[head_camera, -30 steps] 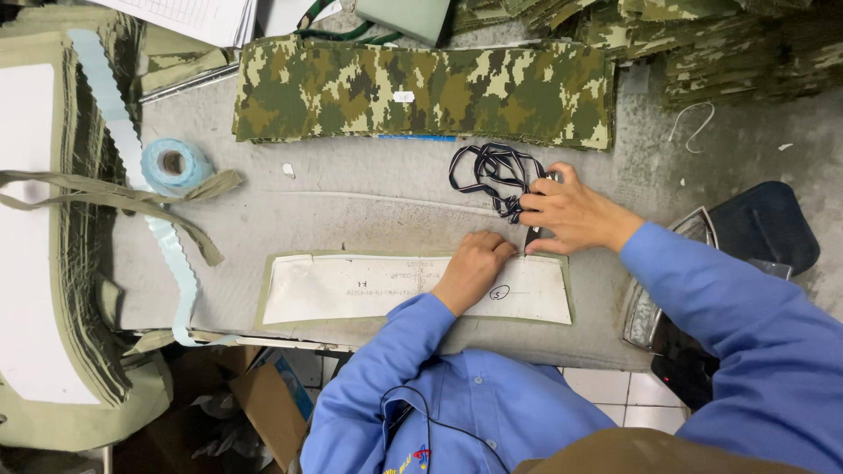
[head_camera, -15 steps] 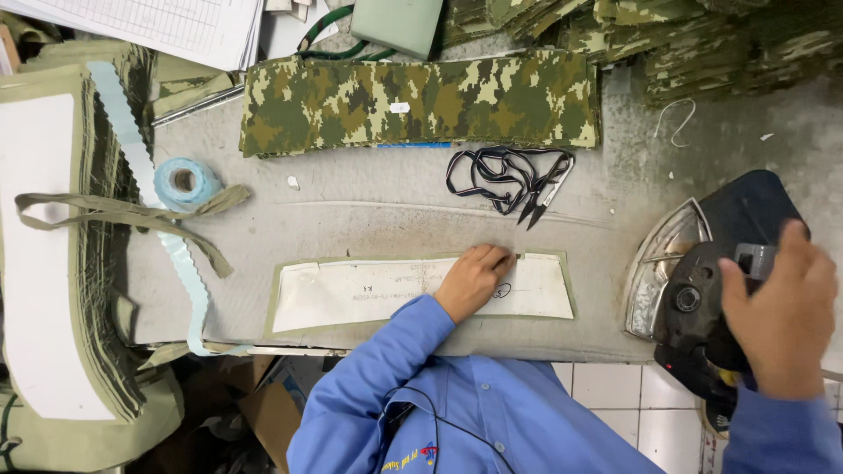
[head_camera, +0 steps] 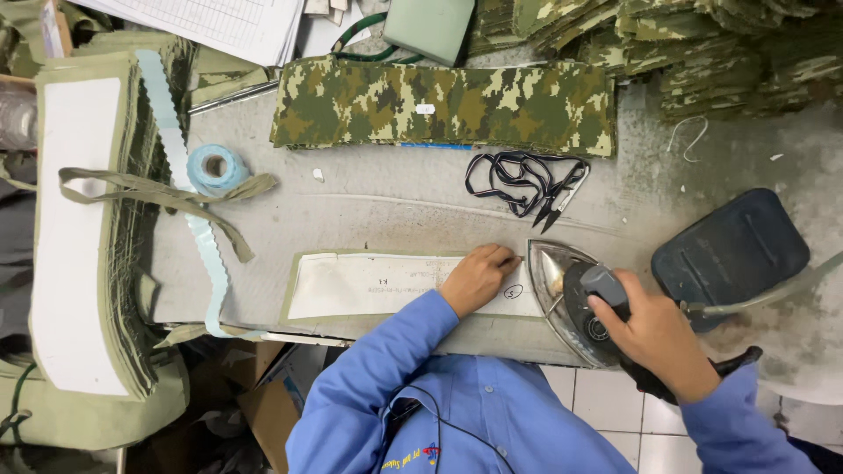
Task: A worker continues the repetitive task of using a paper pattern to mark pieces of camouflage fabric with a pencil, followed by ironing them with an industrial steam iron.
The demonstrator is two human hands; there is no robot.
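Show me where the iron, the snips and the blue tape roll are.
iron (head_camera: 551,270), head view, on its shiny soleplate edge.
snips (head_camera: 553,209), head view, on the blades.
blue tape roll (head_camera: 218,168), head view, on the roll's rim.
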